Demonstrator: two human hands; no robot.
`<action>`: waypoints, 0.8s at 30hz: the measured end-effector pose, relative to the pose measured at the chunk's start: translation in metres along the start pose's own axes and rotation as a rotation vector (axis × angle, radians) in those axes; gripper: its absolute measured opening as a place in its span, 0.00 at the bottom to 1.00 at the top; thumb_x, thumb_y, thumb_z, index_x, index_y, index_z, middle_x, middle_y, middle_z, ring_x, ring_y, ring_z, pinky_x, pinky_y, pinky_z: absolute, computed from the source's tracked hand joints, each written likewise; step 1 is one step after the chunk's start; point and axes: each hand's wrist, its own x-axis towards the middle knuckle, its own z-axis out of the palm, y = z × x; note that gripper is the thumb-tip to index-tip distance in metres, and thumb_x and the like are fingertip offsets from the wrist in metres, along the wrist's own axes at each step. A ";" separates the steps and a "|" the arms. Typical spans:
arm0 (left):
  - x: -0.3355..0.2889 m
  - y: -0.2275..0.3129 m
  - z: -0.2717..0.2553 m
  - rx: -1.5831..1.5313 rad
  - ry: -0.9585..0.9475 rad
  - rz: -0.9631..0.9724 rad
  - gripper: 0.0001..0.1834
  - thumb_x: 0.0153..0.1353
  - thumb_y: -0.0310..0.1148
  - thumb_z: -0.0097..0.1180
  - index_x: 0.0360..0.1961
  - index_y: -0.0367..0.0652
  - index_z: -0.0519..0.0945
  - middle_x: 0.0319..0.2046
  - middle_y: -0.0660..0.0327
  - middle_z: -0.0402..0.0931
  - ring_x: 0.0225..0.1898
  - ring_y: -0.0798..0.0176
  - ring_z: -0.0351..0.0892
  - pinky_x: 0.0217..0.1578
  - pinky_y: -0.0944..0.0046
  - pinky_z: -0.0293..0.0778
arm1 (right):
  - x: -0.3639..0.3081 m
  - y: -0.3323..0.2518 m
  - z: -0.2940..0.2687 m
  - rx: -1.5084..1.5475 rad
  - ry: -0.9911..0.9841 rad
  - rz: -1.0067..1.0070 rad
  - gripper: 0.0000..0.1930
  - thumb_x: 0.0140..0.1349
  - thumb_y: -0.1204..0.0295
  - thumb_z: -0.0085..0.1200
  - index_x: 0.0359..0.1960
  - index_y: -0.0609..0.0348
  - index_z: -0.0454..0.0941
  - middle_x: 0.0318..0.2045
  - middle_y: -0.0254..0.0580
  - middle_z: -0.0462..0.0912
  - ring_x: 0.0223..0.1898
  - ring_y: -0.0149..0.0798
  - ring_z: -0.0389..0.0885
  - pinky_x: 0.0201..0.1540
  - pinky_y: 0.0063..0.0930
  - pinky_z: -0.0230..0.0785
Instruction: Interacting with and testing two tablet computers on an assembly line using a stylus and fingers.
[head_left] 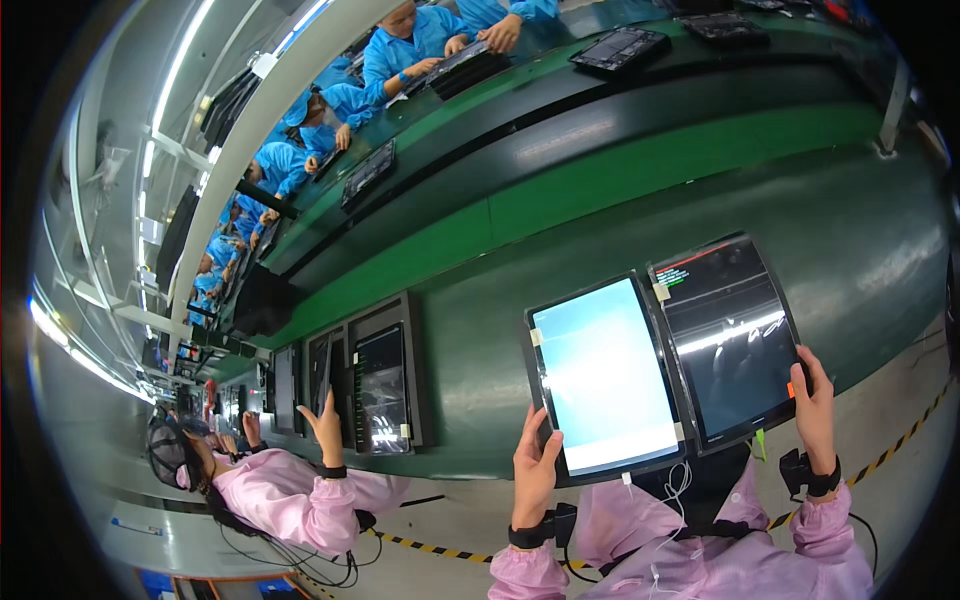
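Two flat tablets lie side by side at the near edge of the green bench. The left tablet (608, 375) has a bright white-blue lit screen, and a white cable (672, 490) hangs from its lower edge. My left hand (536, 462) is closed on that tablet's lower left edge, thumb on the front. The right tablet (735, 365) has a dark screen with small coloured lines at the top, an orange tab on its right side and a green tab below. My right hand (817, 405) grips this tablet's lower right edge; its fingers are partly hidden behind it.
On my left, a person in pink (290, 495) stands at the same bench beside a dark tablet (382, 385) in a black tray (418, 350). Across the bench runs a dark conveyor belt (560, 140). Several people in blue work beyond it on opened devices (620, 48).
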 end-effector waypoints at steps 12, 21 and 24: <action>0.001 -0.005 0.000 -0.056 0.031 -0.016 0.23 0.59 0.19 0.49 0.58 0.32 0.65 0.66 0.51 0.51 0.65 0.59 0.54 0.61 0.63 0.54 | -0.002 -0.008 0.001 -0.008 0.010 -0.003 0.21 0.65 0.64 0.47 0.53 0.67 0.68 0.54 0.53 0.71 0.57 0.42 0.68 0.59 0.29 0.57; 0.001 -0.006 -0.003 -0.061 0.013 -0.017 0.24 0.59 0.18 0.49 0.58 0.33 0.65 0.66 0.51 0.50 0.65 0.59 0.54 0.61 0.64 0.55 | -0.002 -0.008 0.001 0.011 0.016 0.005 0.20 0.65 0.64 0.47 0.53 0.67 0.69 0.53 0.52 0.72 0.56 0.41 0.69 0.58 0.29 0.57; 0.001 -0.004 -0.001 -0.068 0.009 -0.012 0.24 0.59 0.18 0.49 0.58 0.34 0.65 0.66 0.52 0.50 0.65 0.60 0.54 0.60 0.64 0.55 | -0.002 -0.008 0.001 0.009 0.013 0.005 0.20 0.65 0.64 0.47 0.53 0.66 0.69 0.53 0.51 0.72 0.56 0.41 0.69 0.58 0.29 0.57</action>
